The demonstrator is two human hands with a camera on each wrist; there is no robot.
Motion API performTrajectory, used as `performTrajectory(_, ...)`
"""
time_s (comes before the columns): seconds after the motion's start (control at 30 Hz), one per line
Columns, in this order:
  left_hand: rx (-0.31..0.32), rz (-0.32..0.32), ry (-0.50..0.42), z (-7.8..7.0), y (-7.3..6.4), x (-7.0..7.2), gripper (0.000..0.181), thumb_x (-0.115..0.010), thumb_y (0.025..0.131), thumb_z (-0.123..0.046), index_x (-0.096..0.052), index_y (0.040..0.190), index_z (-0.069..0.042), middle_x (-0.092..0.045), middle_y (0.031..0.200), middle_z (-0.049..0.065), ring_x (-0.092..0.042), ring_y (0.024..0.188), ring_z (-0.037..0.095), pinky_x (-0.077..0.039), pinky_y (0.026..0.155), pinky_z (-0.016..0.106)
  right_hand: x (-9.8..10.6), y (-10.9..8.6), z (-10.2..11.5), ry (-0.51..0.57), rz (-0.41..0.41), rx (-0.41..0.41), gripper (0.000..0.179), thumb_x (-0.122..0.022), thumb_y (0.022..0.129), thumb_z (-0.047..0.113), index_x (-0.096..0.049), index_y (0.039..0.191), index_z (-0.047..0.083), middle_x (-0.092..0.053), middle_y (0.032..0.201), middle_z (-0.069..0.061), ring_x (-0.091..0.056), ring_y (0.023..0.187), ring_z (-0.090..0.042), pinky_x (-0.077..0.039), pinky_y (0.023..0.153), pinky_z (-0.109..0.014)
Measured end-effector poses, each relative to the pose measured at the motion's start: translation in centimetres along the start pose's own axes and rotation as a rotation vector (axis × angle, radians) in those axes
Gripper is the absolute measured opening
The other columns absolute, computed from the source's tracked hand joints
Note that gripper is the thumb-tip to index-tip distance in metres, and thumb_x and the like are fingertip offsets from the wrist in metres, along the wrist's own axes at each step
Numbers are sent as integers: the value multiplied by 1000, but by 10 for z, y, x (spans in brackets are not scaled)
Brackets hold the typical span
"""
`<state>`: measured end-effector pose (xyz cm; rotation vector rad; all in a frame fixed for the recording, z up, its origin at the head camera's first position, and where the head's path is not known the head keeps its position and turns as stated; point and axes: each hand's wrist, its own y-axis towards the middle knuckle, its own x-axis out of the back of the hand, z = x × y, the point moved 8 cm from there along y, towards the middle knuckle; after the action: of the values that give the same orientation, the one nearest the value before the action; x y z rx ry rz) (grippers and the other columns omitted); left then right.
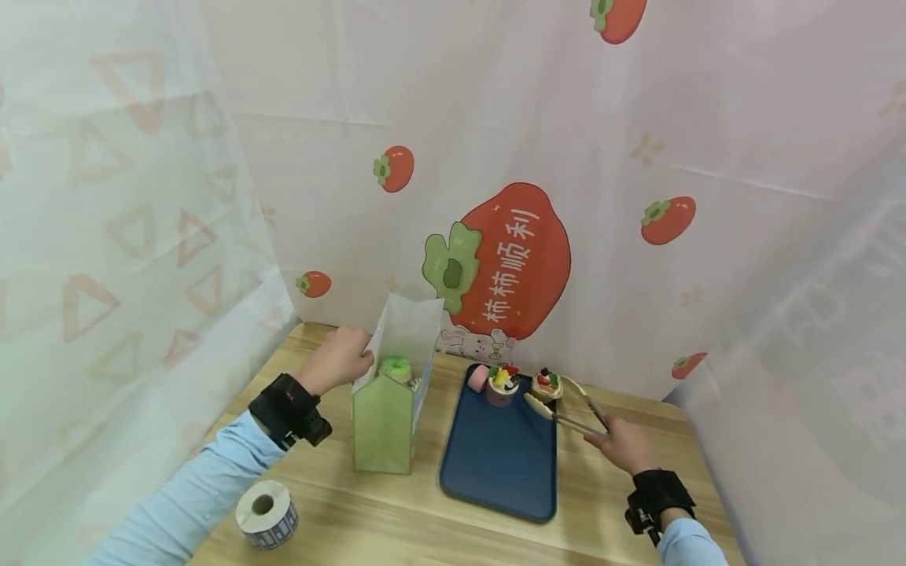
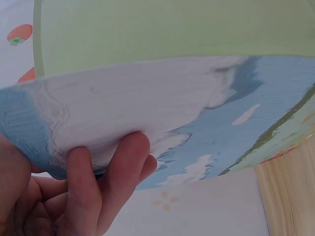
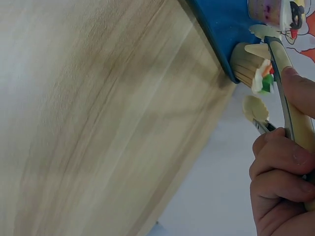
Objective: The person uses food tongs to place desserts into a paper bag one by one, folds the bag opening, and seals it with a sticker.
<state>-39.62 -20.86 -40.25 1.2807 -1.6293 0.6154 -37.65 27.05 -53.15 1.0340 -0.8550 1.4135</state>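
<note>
While our left hand [image 1: 340, 360] is pinching the upper rim of the paper bag [image 1: 383, 424], fingers bent against its printed side, our right hand [image 1: 626, 446] is gripping the tongs [image 1: 573, 425], thumb and fingers closed around the arms. Ahead and to the left of the right hand, the fruit-topped cake [image 1: 544, 385] is standing on the tray [image 1: 499, 472], between the spread tong tips; whether either is touching it, we cannot tell. We are judging that an uneven squeeze could tip the cake or smear its topping, and a leftward sweep could knock the dessert cup [image 1: 501, 395] just beyond it. Too hard a tug from the left hand could be creasing or toppling the bag. The tongs are pointing forward and leftward from the right hand, their long axis slanting over the tray's nearer side. Just right of the left hand, the bag is standing upright, mouth facing up, long axis vertical.
</note>
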Motion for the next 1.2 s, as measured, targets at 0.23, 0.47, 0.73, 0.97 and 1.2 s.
performTrajectory(0.23,-19,-22,0,-4,-2,-2,8,-54,89,-1,-59,82,-1,-43,61,1,-44,51,15,-36,51,27,-15,-2,-7,34,12,-27,23,-74,87,18,-63,89,-1,-52,67,-4,-42,59,-17,-32,58,-31)
performTrajectory(0.47,-30,-46,11,-7,-1,1,27,-54,89,0,-46,65,-10,-33,59,-2,-38,53,15,-32,53,27,-10,-4,-16,33,-46,-23,23,-73,88,18,-65,93,-3,-57,68,-6,-43,60,-17,-33,59,-31)
performTrajectory(0.73,-24,-44,5,-6,0,1,32,-54,89,0,-42,61,-12,-32,59,-3,-37,53,14,-32,52,27,1,-16,-26,158,34,-113,24,-68,94,22,-59,89,0,-40,65,-1,-35,56,-12,-28,55,-25)
performTrajectory(0.97,-10,-22,6,-2,2,3,25,-53,90,-2,-50,65,-7,-42,59,1,-45,52,17,-36,51,27,28,-32,-16,217,-25,-40,26,-68,94,26,-66,98,1,-43,66,1,-36,56,-8,-30,55,-24)
performTrajectory(1.2,-6,-1,6,1,3,2,21,-53,90,-2,-56,69,-4,-49,59,3,-49,50,16,-38,48,26,67,-48,16,143,-52,-8,51,-70,93,29,-63,126,-8,-72,94,-15,-55,70,-10,-42,62,-24)
